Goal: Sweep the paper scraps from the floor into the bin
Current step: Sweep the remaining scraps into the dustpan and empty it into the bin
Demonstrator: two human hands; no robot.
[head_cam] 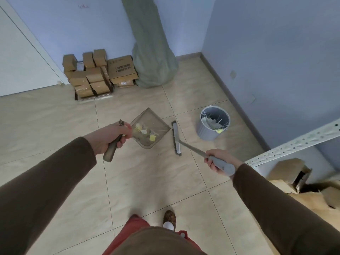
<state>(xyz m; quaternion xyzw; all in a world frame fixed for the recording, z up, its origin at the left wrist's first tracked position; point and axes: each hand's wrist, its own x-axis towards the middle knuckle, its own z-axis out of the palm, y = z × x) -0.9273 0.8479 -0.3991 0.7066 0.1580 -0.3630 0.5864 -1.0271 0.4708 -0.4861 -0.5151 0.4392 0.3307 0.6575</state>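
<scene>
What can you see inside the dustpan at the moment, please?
The dustpan holds yellow and white paper scraps. The left hand, gripping the handle, covers its near corner, so anything there is hidden.

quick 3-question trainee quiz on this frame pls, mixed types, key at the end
1. True or false: the paper scraps already lie in the dustpan.
2. Which hand holds the broom? A) left hand B) right hand C) neither
3. Fill in: the bin stands to the ____ of the broom head in the head view.

Key:
1. True. White and yellow scraps sit in the pan, whose handle the left hand grips.
2. B. The right hand grips the grey handle.
3. Right, near the wall; it already holds some waste.
</scene>
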